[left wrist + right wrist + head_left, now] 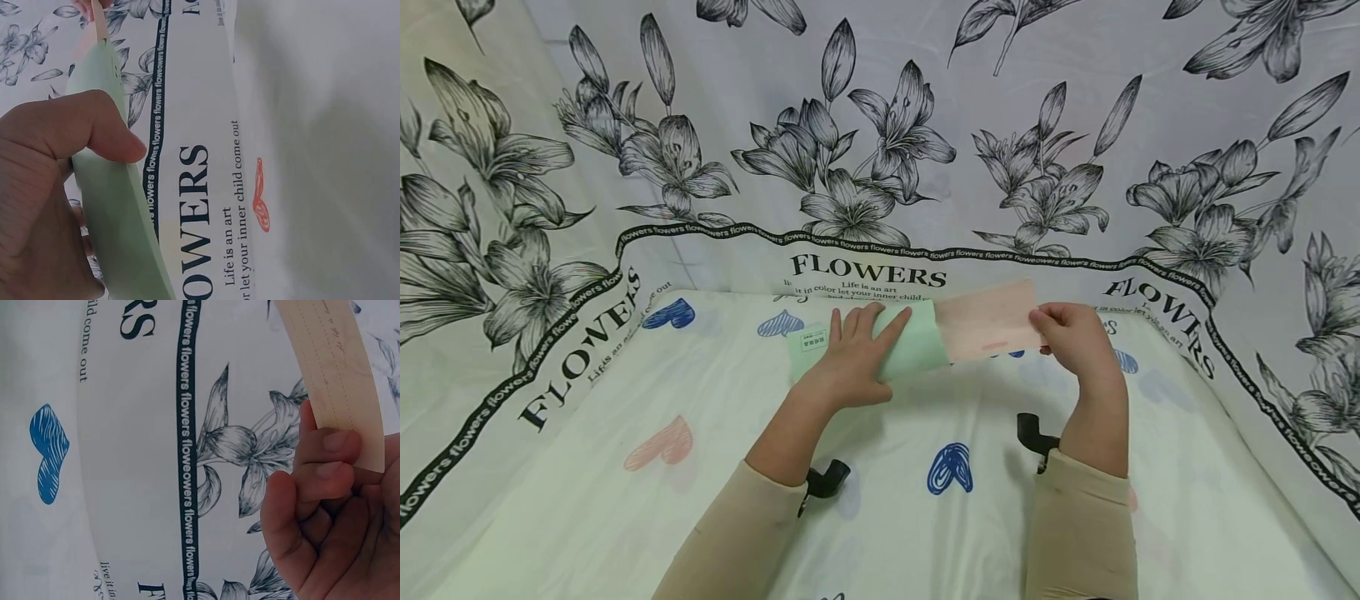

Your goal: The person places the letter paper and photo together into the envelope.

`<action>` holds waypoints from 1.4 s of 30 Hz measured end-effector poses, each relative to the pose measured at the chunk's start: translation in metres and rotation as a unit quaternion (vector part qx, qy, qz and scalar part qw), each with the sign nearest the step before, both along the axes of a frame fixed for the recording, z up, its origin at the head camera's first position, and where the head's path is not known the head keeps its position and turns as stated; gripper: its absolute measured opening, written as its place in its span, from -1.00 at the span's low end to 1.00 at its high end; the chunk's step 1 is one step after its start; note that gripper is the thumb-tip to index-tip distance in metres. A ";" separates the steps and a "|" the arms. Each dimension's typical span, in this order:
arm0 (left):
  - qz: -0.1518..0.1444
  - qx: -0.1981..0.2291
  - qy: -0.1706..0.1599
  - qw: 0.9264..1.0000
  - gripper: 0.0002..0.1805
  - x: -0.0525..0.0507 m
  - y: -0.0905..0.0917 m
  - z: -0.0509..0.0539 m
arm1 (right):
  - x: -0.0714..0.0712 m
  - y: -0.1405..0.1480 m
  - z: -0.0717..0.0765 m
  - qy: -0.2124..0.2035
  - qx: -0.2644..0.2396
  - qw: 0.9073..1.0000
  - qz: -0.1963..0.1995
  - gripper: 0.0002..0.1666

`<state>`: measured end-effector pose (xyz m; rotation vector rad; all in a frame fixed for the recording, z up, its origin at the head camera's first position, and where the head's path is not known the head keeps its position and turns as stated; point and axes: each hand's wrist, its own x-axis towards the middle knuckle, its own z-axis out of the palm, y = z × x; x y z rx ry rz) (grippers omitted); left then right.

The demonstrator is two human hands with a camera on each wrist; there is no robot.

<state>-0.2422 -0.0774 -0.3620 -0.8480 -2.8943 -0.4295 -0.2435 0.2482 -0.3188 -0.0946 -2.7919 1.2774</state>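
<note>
My left hand (pixel 846 362) holds a pale green paper packet (pixel 917 343), its fingers spread over the face in the head view. In the left wrist view the thumb lies on one side of the green packet (pixel 115 212), and fingers show behind it. A pale pink paper sheet (pixel 985 323) extends from the packet's right end. My right hand (pixel 1081 340) pinches the sheet's far right end. In the right wrist view, thin dashed lines and small handwriting-like print run along the sheet (pixel 340 375). Whether the sheet sits inside the packet or behind it is hidden.
Below the hands spreads a white cloth with heart prints (pixel 950 468). A white curtain with black flower drawings (pixel 850 208) rises behind and at both sides. Black camera mounts (pixel 829 479) protrude at both wrists, by the beige sleeves (pixel 737 533).
</note>
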 end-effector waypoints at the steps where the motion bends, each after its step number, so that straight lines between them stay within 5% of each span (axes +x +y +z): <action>1: -0.001 0.000 0.002 1.000 0.27 0.000 0.000 0.000 | 0.000 0.001 0.000 0.000 0.000 1.000 0.000 -0.46; 12: -0.008 -0.001 0.003 1.000 0.28 0.000 0.001 0.000 | -0.003 -0.003 -0.003 0.018 -0.025 0.999 0.031 -0.48; 18: -0.004 -0.001 0.008 1.000 0.27 0.000 0.000 0.000 | -0.007 -0.004 -0.004 -0.006 -0.039 0.997 0.066 -0.46; 30: 0.008 -0.008 0.024 1.000 0.26 -0.002 0.000 0.000 | -0.006 -0.009 0.000 0.015 -0.039 0.999 -0.006 -0.50; 42: 0.000 -0.003 0.021 1.000 0.24 -0.002 0.001 0.000 | -0.007 -0.016 0.000 0.022 -0.034 0.999 0.014 -0.52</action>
